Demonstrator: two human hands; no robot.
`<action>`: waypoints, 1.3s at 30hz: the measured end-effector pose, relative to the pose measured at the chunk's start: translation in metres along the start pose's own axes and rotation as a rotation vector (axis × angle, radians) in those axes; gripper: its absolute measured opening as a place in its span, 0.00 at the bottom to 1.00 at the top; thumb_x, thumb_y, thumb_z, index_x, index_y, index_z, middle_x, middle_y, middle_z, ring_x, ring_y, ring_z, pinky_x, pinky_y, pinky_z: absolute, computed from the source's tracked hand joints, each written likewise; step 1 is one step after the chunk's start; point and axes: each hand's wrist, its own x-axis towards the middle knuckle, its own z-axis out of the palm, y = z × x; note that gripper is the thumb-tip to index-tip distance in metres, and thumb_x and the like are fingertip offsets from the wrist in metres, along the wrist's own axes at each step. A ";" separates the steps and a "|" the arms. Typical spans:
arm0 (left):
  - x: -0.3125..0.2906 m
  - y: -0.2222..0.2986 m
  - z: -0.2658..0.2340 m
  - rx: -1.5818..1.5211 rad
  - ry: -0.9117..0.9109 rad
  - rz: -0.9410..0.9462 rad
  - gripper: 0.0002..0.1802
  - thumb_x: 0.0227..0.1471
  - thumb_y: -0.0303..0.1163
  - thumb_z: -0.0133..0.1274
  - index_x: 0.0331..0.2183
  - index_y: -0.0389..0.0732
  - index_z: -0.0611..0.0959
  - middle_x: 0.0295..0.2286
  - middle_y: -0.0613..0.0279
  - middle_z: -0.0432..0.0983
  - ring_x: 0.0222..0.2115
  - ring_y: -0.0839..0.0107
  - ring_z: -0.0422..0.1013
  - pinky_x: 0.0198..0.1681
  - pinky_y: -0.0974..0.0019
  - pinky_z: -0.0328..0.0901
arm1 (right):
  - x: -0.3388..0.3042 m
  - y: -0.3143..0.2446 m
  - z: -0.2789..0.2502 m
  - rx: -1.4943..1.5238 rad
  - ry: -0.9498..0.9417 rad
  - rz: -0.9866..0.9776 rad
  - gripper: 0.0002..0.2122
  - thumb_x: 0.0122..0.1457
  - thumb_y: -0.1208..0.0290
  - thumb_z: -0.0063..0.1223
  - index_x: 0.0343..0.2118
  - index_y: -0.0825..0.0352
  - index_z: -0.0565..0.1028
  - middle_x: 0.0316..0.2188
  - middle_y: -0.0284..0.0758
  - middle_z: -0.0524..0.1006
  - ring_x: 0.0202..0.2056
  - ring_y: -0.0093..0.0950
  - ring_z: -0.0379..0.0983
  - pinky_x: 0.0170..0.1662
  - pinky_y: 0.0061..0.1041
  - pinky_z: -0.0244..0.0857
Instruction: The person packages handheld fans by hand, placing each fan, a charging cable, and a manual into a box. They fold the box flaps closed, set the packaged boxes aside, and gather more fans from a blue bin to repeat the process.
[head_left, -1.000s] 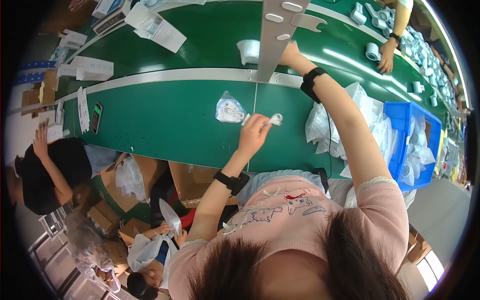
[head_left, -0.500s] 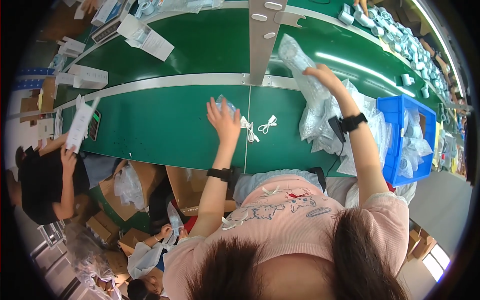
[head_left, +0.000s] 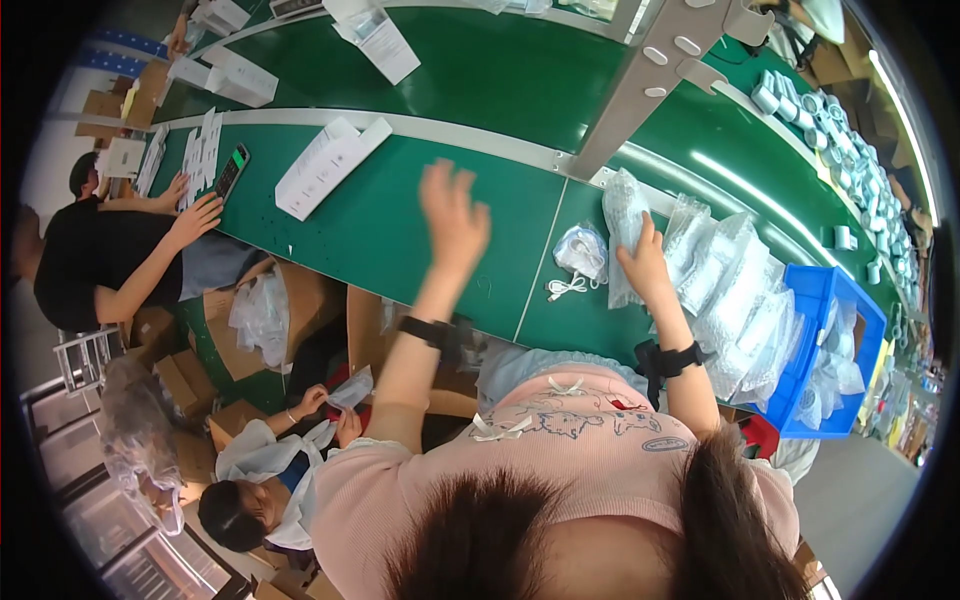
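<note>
My right hand (head_left: 645,262) grips a bubble-wrap pouch (head_left: 625,205), held upright over the table beside a row of similar bubble-wrapped packs (head_left: 735,300). Just left of it lies a small clear plastic bag (head_left: 580,250) with something pale inside. A coiled white cable (head_left: 567,288) rests below that bag. My left hand (head_left: 455,215) is raised over the green table, fingers stretched and slightly blurred, with nothing in it. The nearest thing to it is a white carton (head_left: 328,172) with its end flaps up.
A blue bin (head_left: 800,340) with wrapped pieces stands at the right. A metal post (head_left: 640,90) rises from the table's far rail. At the left a co-worker in black (head_left: 110,250) has hands near white sheets and a phone (head_left: 232,170). Another person (head_left: 260,480) sits low, handling a clear bag.
The view has turned. The white carton, earlier in the co-worker's hand, now lies on the table. My left hand has let go of the small bag; my right hand has lowered the pouch.
</note>
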 end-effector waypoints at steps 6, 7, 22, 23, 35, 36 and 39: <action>0.068 -0.172 -0.085 0.678 -0.135 -0.369 0.51 0.27 0.39 0.65 0.53 0.43 0.56 0.53 0.45 0.47 0.54 0.46 0.43 0.49 0.38 0.48 | -0.008 -0.001 0.010 -0.174 -0.006 -0.058 0.34 0.40 0.74 0.54 0.53 0.64 0.54 0.43 0.53 0.60 0.41 0.51 0.62 0.46 0.37 0.59; 0.072 -0.193 -0.093 0.772 -0.243 -0.418 0.55 0.24 0.42 0.66 0.54 0.44 0.55 0.53 0.46 0.49 0.54 0.46 0.45 0.47 0.37 0.51 | -0.008 -0.004 0.012 -0.175 -0.004 -0.044 0.34 0.40 0.74 0.54 0.53 0.64 0.54 0.43 0.53 0.60 0.41 0.51 0.62 0.46 0.37 0.59; 0.020 -0.035 -0.061 0.480 -0.913 -0.531 0.46 0.35 0.55 0.56 0.49 0.33 0.62 0.37 0.47 0.68 0.39 0.56 0.64 0.39 0.51 0.60 | 0.002 -0.021 0.006 -0.600 -0.196 0.072 0.43 0.37 0.61 0.59 0.55 0.71 0.48 0.34 0.46 0.69 0.37 0.46 0.67 0.40 0.39 0.62; 0.020 -0.043 -0.054 0.480 -0.914 -0.529 0.46 0.35 0.55 0.56 0.49 0.33 0.62 0.37 0.47 0.68 0.39 0.56 0.64 0.39 0.51 0.60 | 0.001 -0.018 0.009 -0.598 -0.195 0.074 0.43 0.37 0.61 0.59 0.55 0.71 0.48 0.34 0.46 0.69 0.37 0.46 0.67 0.40 0.39 0.62; 0.008 -0.063 -0.044 -0.512 -0.815 -0.348 0.33 0.46 0.40 0.51 0.51 0.39 0.60 0.46 0.45 0.63 0.47 0.56 0.61 0.46 0.62 0.59 | -0.020 -0.014 -0.009 0.140 -0.054 0.087 0.34 0.38 0.68 0.51 0.53 0.67 0.56 0.36 0.48 0.71 0.36 0.41 0.70 0.41 0.30 0.64; 0.014 -0.048 -0.052 -0.498 -0.800 -0.354 0.33 0.46 0.40 0.51 0.51 0.39 0.60 0.46 0.45 0.63 0.47 0.56 0.61 0.46 0.62 0.59 | -0.025 -0.014 -0.022 0.244 -0.073 0.104 0.32 0.40 0.67 0.50 0.52 0.64 0.58 0.35 0.46 0.72 0.36 0.40 0.70 0.41 0.29 0.64; 0.023 -0.002 -0.087 -0.929 -0.657 -0.456 0.36 0.41 0.37 0.56 0.52 0.45 0.61 0.46 0.49 0.62 0.46 0.58 0.61 0.46 0.63 0.60 | -0.036 -0.037 -0.055 1.005 -0.199 0.264 0.31 0.42 0.66 0.49 0.53 0.64 0.58 0.38 0.44 0.72 0.38 0.38 0.70 0.42 0.29 0.64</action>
